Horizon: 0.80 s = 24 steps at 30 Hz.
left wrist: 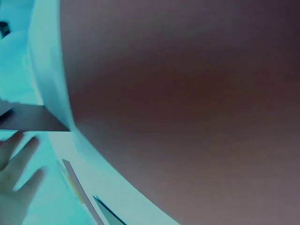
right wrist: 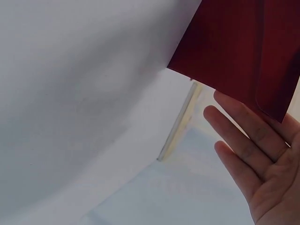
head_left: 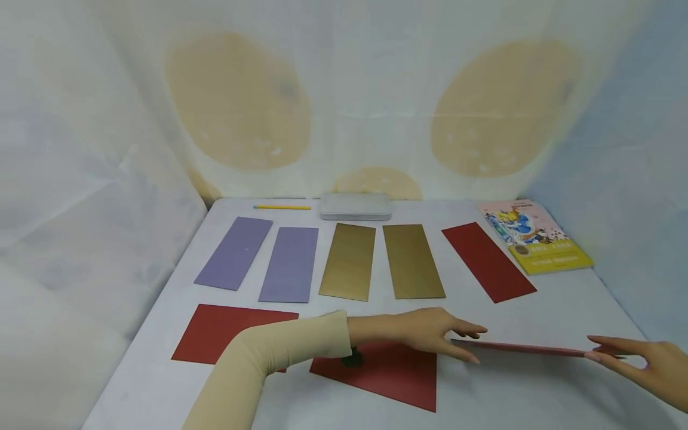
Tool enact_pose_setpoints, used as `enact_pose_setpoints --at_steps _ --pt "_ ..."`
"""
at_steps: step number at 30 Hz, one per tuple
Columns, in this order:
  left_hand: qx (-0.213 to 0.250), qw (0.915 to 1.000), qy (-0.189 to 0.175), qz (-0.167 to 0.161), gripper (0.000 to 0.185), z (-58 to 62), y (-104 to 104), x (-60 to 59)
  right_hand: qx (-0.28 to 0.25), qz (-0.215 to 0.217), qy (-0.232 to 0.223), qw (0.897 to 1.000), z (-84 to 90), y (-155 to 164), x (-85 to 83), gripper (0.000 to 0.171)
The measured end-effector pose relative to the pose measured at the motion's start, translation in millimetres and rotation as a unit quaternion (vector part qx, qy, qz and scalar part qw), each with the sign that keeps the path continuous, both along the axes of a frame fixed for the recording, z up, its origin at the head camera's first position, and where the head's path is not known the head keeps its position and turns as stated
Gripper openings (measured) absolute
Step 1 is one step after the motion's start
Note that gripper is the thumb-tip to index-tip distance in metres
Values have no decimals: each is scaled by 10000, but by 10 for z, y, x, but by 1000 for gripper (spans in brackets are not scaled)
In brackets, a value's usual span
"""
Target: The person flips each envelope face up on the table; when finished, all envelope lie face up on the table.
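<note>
A big white table fills the lower half of the head view. On it lie many long envelopes.

Near the front, a red envelope is held up just above the table, between the two hands. It lies almost flat, so only its thin edge shows. Its long side runs from left to right, with one end at each hand. The left end sits a tiny bit higher than the right end.

The left hand reaches across in a cream sleeve. Its thumb and fingers pinch the left end of the red envelope. The right hand is at the right end. Its fingers are long and nearly straight, and the envelope rests on their tips. In the right wrist view, the red paper lies over those straight fingers.

Under the left arm lies a second red envelope, flat on the table. A third red envelope lies to its left. A fourth red envelope lies farther back on the right, tilted.

In the back row are two purple envelopes and two gold envelopes, all pointing away from the person.

A picture book lies at the far right. A clear plastic box sits at the back. A yellow pencil lies left of the box.
</note>
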<state>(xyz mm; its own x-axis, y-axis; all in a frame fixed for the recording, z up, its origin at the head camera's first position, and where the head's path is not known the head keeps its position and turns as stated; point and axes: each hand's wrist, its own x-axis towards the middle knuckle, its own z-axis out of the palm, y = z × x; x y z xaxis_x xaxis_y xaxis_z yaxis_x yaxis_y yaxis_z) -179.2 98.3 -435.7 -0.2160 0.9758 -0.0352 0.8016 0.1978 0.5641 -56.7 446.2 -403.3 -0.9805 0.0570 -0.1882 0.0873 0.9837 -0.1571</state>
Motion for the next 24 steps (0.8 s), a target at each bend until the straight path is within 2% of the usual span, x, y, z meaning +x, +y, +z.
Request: enact_pose_setpoints --at_steps 1,2,5,7,10,13,16,19,21,24 --pt "252 9983 498 -152 62 -9 -3 -3 5 28 50 10000 1 10 -5 68" --pt "494 9932 1018 -283 64 -12 -7 -7 16 46 91 9999 4 19 -12 67" --pt "1062 9665 2271 -543 65 8 -26 -15 -6 122 153 9998 15 43 -43 64" --pt "1257 9482 2853 -602 61 31 -43 -22 -15 154 142 9998 25 51 -67 63" --pt "1440 9257 3453 -558 55 61 -62 -33 -28 141 11 9999 41 42 -107 64" --pt "1584 9090 3829 -443 50 66 -64 -48 -41 117 -116 9999 55 20 -139 64" --pt "1740 8998 3985 -355 48 57 -66 -69 -117 124 -60 9998 58 0 -160 61" --pt "1841 8921 4118 -267 46 51 -71 -89 -208 156 180 9995 43 -2 -173 58" --pt "1873 8906 4135 -256 46 49 -75 -101 -260 155 388 9988 20 5 -173 57" --pt "1885 8935 4065 -283 47 40 -77 -121 -377 157 699 9967 -29 13 -160 55"
